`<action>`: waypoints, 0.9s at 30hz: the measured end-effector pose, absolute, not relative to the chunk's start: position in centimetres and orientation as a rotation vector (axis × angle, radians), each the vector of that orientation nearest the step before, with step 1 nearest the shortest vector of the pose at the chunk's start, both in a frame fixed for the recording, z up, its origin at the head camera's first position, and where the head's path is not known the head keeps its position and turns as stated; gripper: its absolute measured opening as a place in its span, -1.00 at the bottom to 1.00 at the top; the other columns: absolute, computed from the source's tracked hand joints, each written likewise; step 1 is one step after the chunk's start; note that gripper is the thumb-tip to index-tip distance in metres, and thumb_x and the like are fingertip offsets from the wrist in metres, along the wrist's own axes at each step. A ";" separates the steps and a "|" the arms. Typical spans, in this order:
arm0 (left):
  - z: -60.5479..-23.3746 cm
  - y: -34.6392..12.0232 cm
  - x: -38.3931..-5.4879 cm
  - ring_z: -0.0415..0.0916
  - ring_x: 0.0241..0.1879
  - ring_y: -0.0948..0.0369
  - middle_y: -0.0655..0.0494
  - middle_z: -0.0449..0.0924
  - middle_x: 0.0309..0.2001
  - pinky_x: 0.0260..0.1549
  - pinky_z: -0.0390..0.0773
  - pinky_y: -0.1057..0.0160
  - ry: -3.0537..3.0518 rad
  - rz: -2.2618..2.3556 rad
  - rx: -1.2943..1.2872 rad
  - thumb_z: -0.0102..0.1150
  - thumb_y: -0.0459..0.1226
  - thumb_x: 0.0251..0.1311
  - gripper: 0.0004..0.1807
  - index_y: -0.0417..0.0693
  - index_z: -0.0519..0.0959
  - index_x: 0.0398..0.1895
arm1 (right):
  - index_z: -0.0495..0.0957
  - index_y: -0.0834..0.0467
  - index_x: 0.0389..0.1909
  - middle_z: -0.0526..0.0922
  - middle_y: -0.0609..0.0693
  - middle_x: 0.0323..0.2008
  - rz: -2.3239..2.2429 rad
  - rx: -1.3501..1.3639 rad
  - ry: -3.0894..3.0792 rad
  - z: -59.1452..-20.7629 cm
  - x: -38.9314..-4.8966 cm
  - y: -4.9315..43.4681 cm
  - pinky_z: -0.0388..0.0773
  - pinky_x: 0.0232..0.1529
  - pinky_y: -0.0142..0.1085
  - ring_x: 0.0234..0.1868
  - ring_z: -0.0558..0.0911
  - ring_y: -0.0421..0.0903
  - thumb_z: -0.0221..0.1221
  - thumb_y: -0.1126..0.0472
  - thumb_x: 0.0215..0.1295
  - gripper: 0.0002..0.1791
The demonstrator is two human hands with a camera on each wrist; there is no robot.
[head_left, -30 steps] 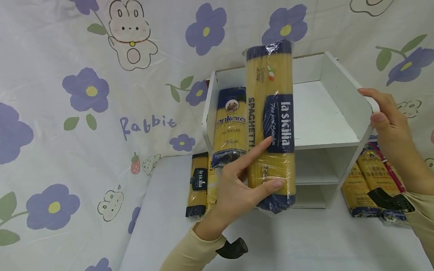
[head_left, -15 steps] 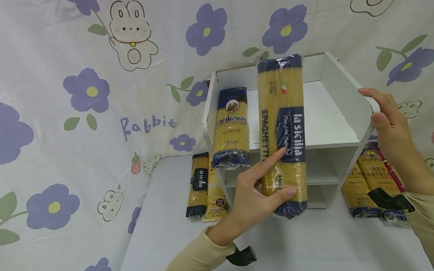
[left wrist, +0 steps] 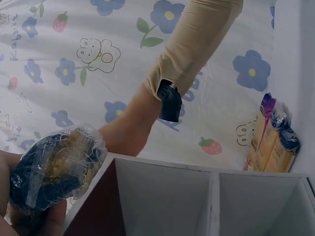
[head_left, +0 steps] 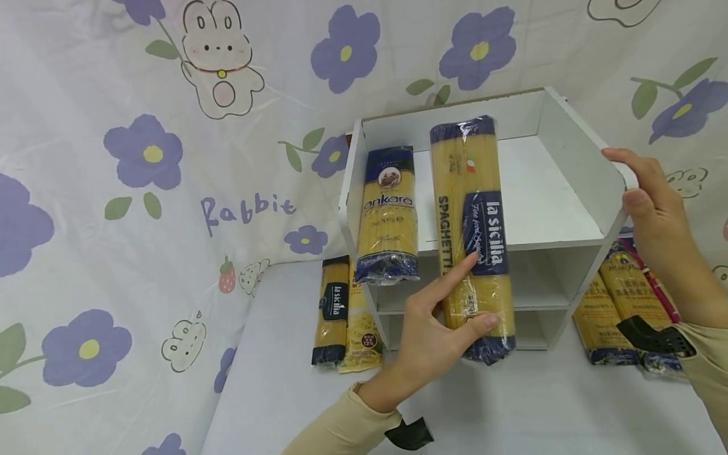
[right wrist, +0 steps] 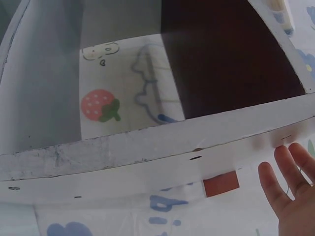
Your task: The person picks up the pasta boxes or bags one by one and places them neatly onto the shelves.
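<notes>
My left hand grips the lower part of a long clear-wrapped pack of spaghetti, thumb in front and index finger along its label. The pack stands tilted over the top level of a white shelf, its lower end jutting past the front edge. In the left wrist view the wrapped blue end of the spaghetti pack is near the shelf's side. My right hand holds the upper front corner of the shelf's right side panel. In the right wrist view, fingers lie beside the panel.
An Ankara pasta pack lies on the top level at the left. Left of the shelf on the white table are a dark-labelled pasta pack and a yellow pack. More yellow packs lie to the right.
My left hand has moved right and slightly down with the spaghetti pack, whose upper end is now lower. The Ankara pack shows fully. My right hand has stayed on the shelf.
</notes>
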State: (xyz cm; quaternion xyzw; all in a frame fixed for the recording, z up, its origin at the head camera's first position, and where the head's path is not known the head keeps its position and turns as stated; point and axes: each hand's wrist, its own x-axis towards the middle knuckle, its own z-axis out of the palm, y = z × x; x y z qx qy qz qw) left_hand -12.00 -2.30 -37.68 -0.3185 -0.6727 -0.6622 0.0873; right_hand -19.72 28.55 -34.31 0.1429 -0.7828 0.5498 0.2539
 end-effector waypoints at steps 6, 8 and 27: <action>-38.2 -2.4 -12.4 0.68 -0.16 0.33 -0.11 0.57 0.22 -0.30 0.72 0.27 -2.069 -2.019 -0.865 0.41 -0.39 0.10 -0.21 0.16 0.36 0.43 | 0.35 0.05 0.41 0.37 -0.26 0.15 1.510 0.436 -2.075 -34.5 -20.0 28.6 0.24 -0.05 -0.44 0.11 0.34 -0.28 0.08 -0.11 0.45 -0.40; -38.2 -2.5 -12.6 0.68 -0.20 0.35 -0.10 0.58 0.21 -0.33 0.72 0.27 -2.088 -2.016 -0.856 0.41 -0.38 0.11 -0.21 0.19 0.36 0.43 | 0.35 0.06 0.41 0.37 -0.26 0.15 1.507 0.444 -2.071 -34.6 -20.0 28.5 0.24 -0.05 -0.44 0.11 0.34 -0.28 0.07 -0.11 0.45 -0.40; -35.9 -4.1 -13.2 0.50 0.04 0.38 -0.02 0.24 0.41 -0.03 0.63 0.32 -2.196 -2.331 -0.977 0.26 -0.02 0.24 -0.21 0.41 0.15 0.51 | 0.31 0.08 0.42 0.35 -0.23 0.19 1.532 0.477 -2.063 -34.7 -20.0 28.6 0.23 0.00 -0.43 0.15 0.31 -0.26 0.06 -0.08 0.47 -0.40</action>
